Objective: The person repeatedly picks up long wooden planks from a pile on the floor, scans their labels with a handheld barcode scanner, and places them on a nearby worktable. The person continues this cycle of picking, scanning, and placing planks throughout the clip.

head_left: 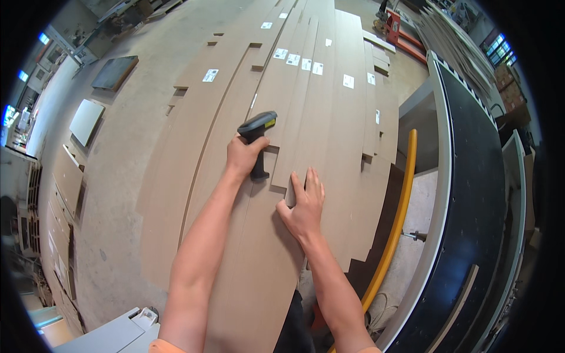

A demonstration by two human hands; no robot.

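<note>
My left hand (pixel 241 157) is wrapped round the grip of a black handheld barcode scanner (pixel 258 123), its head pointing up and to the right. It is held above long light-brown boards (pixel 329 135) lying side by side in a wide stack. Several of these boards carry small white labels (pixel 348 81) toward their far ends. My right hand (pixel 305 210) lies on the boards with its fingers stretched out, beside a notched board end. The hand holds nothing that I can see.
On the right runs a yellow curved rail (pixel 400 206) beside a machine with a long black bed (pixel 479 170). A red pallet jack (pixel 400 35) stands at the far right. Loose panels (pixel 86 122) lie on the floor to the left. A grey cabinet (pixel 115 338) is at lower left.
</note>
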